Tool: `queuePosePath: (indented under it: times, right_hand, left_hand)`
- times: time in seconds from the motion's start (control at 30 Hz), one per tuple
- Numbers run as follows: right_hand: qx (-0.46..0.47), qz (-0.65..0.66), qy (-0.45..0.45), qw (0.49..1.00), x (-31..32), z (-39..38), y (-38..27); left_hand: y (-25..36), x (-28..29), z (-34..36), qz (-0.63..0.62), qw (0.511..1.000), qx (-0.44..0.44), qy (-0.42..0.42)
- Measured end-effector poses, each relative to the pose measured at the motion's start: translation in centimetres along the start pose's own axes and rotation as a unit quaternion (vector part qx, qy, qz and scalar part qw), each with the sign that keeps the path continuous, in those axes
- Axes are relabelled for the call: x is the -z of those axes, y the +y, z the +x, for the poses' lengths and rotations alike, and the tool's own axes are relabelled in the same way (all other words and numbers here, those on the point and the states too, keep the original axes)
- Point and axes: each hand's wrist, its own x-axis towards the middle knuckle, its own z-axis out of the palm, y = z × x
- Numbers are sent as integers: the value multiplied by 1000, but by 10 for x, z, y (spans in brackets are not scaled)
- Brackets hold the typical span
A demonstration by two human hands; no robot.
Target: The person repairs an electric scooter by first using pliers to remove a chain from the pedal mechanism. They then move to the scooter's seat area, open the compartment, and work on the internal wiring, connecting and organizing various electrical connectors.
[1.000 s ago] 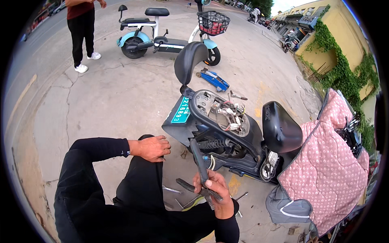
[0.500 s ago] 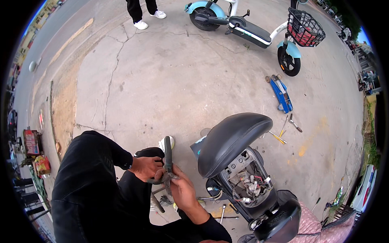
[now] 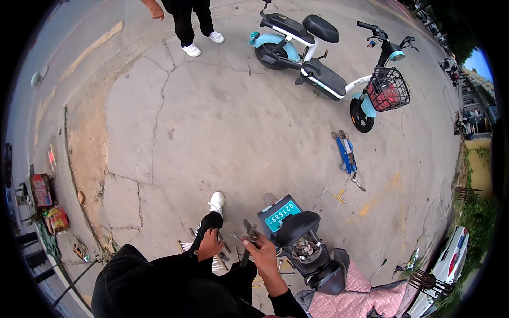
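Observation:
My left hand (image 3: 210, 245) rests by my black-clad leg (image 3: 207, 228) with fingers loosely bent and nothing visible in them. My right hand (image 3: 261, 253) grips a dark angled metal part (image 3: 249, 233), lifted above several tools (image 3: 191, 246) on the ground between my legs. Right of that hand is a partly dismantled black scooter (image 3: 307, 249), with a raised black backrest, a teal plate and exposed wiring. A pink quilted cover (image 3: 350, 297) lies over its front.
A person (image 3: 188, 21) stands at the upper left beside a white and light-blue scooter (image 3: 328, 79) with a basket. A blue floor jack (image 3: 344, 151) and scattered tools (image 3: 339, 193) lie right of centre. A white car (image 3: 450, 254) is at the right edge, boxes (image 3: 40, 191) far left.
My view has tilted and shifted. My hands came together around the part half a second ago and are now apart, the part still in my right hand. The standing person's hand is in view again.

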Motion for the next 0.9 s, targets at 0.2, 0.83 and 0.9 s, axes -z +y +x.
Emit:
queuePosePath:
  times: [0.2, 0.83, 0.9]
  right_hand:
    - [-112, 38, -122, 985, -47, 30, -61]
    - [166, -453, -87, 872, -88, 189, -202]
    - [153, -484, -101, 856, -81, 230, -227]
  left_hand:
    - [123, 176, -15, -13, 948, -311, 63]
    - [281, 312, 183, -114, 978, -86, -155]
    - [321, 317, 221, -234, 963, 38, -131]
